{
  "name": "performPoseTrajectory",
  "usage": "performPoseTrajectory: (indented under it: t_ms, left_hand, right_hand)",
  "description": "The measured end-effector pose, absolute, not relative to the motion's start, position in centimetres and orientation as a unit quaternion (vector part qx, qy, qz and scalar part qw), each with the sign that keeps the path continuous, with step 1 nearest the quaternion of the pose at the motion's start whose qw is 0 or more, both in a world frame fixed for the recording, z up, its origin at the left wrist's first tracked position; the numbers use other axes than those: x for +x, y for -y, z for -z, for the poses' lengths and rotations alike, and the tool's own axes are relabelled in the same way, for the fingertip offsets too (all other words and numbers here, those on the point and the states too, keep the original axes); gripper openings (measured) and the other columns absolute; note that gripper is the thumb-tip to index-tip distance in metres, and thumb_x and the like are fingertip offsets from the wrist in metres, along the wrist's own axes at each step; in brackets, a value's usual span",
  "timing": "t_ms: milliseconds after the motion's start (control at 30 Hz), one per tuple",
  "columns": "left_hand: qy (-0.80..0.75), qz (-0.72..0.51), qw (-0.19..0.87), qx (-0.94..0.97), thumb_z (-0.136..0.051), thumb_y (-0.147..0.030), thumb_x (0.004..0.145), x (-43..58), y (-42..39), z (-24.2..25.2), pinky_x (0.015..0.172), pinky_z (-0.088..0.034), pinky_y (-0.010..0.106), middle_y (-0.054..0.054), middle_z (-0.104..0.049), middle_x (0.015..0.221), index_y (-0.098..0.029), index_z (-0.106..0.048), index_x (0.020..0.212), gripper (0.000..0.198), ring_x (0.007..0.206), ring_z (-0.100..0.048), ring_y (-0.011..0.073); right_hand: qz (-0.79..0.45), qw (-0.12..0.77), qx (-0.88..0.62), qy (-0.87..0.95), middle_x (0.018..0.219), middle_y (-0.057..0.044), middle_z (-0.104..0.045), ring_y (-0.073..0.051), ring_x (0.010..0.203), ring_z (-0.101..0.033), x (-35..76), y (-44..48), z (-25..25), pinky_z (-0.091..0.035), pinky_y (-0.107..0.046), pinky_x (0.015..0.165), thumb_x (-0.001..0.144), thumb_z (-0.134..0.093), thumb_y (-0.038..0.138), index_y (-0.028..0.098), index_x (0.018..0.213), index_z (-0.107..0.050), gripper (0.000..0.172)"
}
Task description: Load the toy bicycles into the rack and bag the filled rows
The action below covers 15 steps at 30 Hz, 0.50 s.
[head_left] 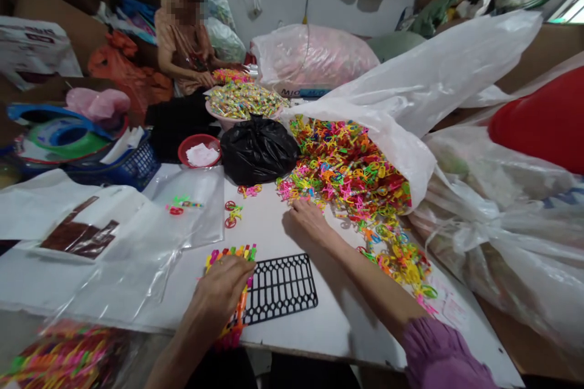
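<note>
Head view, straight to the table: caught the left hand laid low over the left end of a black rack, right on top of the small coloured pieces there. Saw pink, orange, yellow and green poking out above and below the hand. Found the right part of the rack in plain sight, full of open slots. Could not tell the left grip as closed or loose, given the fingertips tucked out of clear sight.

Over to the right hand, stretched out ahead of a purple sleeve! Met it at the near edge of a big loose heap, fingertips down by the outermost bits. Could not tell that grip as pinching or merely touching.

Followed the heap back into the mouth of a white plastic sack, and down the table's right side in a scattered trail. Spotted a few strays apart from the pile, near a knotted black bag. Just beside that, noted a red bowl of white scraps. Across the far side, picked out another person near a basin piled high with colour.
</note>
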State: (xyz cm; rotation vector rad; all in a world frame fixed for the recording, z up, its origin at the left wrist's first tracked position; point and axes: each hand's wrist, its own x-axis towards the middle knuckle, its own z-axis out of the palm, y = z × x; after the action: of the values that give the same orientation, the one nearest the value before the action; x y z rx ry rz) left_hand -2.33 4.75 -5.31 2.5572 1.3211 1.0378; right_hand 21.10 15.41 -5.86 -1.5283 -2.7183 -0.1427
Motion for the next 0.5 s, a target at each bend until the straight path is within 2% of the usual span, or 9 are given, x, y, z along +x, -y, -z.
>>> performPoseTrajectory:
  t_ms: [100, 200, 333, 500]
  left_hand:
    - [-0.426, -0.346, 0.027, 0.836, -0.044, -0.023, 0.088, -2.3, -4.7, 5.3, 0.075, -0.049, 0.024, 0.001, -0.068, 0.081, -0.019, -0.064, 0.087, 0.021, 0.077, -0.063, 0.0124]
    - [-0.441, -0.346, 0.025, 0.828, -0.044, -0.025, 0.088, -2.1, -4.8, 5.4, 0.074, -0.049, 0.025, 0.002, -0.068, 0.08, -0.018, -0.064, 0.085, 0.022, 0.077, -0.063, 0.0133]
    - [-0.457, -0.335, 0.041, 0.823, -0.043, -0.025, 0.089, -2.0, -4.8, 5.6, 0.076, -0.049, 0.026, 0.002, -0.068, 0.081, -0.019, -0.064, 0.086, 0.023, 0.078, -0.062, 0.0141]
    - [-0.505, -0.306, 0.064, 0.805, -0.042, -0.028, 0.089, -1.9, -5.4, 5.5, 0.08, -0.047, 0.028, 0.004, -0.068, 0.086, -0.019, -0.063, 0.09, 0.023, 0.085, -0.061, 0.0161]
  right_hand:
    - [0.035, 0.061, -0.436, 0.897, 0.106, -0.011, -0.057, -0.02, 0.098, -0.051, 22.3, -13.0, 6.9, -0.04, -0.032, 0.086, 0.089, -0.041, 0.01, 0.014, 0.105, -0.057, 0.023]
    - [-0.038, 0.083, -0.426, 0.9, 0.111, -0.008, -0.058, -0.017, 0.1, -0.052, 23.3, -10.4, 7.7, -0.04, -0.027, 0.088, 0.086, -0.045, 0.008, 0.017, 0.105, -0.057, 0.024]
    - [-0.083, 0.108, -0.556, 0.82, 0.107, -0.006, -0.06, -0.017, 0.101, -0.053, 22.9, -9.7, 7.6, -0.041, -0.025, 0.083, 0.089, -0.043, 0.016, 0.021, 0.105, -0.058, 0.022]
    - [-0.109, 0.062, -0.7, 0.703, 0.096, -0.011, -0.063, -0.021, 0.087, -0.059, 19.8, -12.1, 6.7, -0.042, -0.029, 0.07, 0.086, -0.047, 0.031, 0.015, 0.094, -0.06, 0.021]
